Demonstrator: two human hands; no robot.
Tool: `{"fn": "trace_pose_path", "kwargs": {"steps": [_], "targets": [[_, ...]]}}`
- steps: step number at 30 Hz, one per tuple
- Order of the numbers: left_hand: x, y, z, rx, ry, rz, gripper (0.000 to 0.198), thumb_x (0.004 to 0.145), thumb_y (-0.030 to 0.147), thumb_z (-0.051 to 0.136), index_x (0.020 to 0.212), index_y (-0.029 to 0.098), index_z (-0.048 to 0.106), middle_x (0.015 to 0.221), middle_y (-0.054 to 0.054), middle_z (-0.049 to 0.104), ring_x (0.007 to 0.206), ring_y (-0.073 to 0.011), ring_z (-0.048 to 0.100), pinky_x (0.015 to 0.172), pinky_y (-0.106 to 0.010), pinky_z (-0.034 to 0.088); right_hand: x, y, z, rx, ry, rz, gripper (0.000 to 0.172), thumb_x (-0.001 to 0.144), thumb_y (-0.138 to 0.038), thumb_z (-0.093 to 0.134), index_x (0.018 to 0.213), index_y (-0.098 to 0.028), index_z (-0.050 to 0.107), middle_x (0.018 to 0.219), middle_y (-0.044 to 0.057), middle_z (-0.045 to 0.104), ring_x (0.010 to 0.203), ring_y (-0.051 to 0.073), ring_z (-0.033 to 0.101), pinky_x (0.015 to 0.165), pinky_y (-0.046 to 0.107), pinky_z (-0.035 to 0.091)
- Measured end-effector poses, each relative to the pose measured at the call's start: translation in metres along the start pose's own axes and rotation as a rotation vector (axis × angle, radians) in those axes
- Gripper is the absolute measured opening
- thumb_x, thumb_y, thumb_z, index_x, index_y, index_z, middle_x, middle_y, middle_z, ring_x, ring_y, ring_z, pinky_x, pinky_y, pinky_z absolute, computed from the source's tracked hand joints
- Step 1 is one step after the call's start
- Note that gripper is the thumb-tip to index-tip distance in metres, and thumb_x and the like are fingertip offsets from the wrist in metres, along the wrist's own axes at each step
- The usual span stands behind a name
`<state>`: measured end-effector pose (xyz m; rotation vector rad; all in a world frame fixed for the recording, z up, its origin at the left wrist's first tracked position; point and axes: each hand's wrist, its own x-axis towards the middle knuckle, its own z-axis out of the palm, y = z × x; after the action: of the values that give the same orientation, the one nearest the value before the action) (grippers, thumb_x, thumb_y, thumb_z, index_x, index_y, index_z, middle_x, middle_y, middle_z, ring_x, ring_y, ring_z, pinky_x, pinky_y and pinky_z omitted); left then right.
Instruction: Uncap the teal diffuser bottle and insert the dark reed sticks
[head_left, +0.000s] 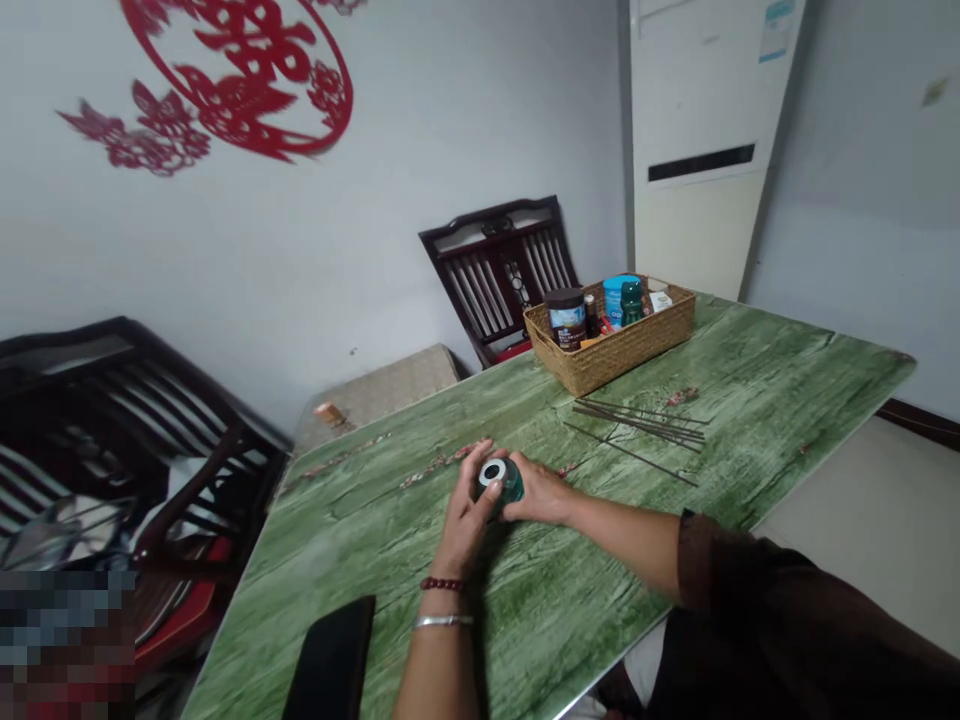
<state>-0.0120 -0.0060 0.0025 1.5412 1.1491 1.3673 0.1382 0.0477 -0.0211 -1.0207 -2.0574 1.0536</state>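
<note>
Teal glass jar [504, 482] with a white rim sits over the green wood-grain bench [780, 400], clamped from both sides between our left hand [466, 522] and right hand [537, 496]. It looks rigid, smooth and probably slippery, though our hands hide much of it; we'd hold its round body.
</note>
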Motion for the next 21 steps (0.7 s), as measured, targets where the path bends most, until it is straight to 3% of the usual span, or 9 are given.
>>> {"fn": "trace_pose_path", "kwargs": {"steps": [4, 21], "targets": [[-0.0033, 0.0037, -0.0048, 0.056, -0.040, -0.017, 0.056, 0.091, 0.047, 0.065, 0.141, 0.024, 0.054, 0.141, -0.012, 0.061, 0.132, -0.0287, 0.056, 0.113, -0.044, 0.039, -0.0020, -0.0004, -0.0035, -0.063, -0.033, -0.005, 0.073, 0.064, -0.041, 0.087, 0.124, -0.019, 0.051, 0.113, 0.009, 0.069, 0.105, 0.028, 0.066, 0.085, 0.037, 0.050], [-0.0032, 0.0026, -0.0003, 0.058, 0.061, -0.049, 0.056, 0.085, 0.043, 0.071, 0.136, 0.024, 0.059, 0.133, -0.011, 0.066, 0.124, -0.0277, 0.060, 0.109, -0.042, 0.043, 0.0004, 0.0026, -0.0004, -0.067, -0.030, -0.021, 0.071, 0.067, -0.039, 0.084, 0.127, -0.019, 0.051, 0.116, 0.011, 0.069, 0.105, 0.030, 0.067, 0.085, 0.037, 0.050]]}}
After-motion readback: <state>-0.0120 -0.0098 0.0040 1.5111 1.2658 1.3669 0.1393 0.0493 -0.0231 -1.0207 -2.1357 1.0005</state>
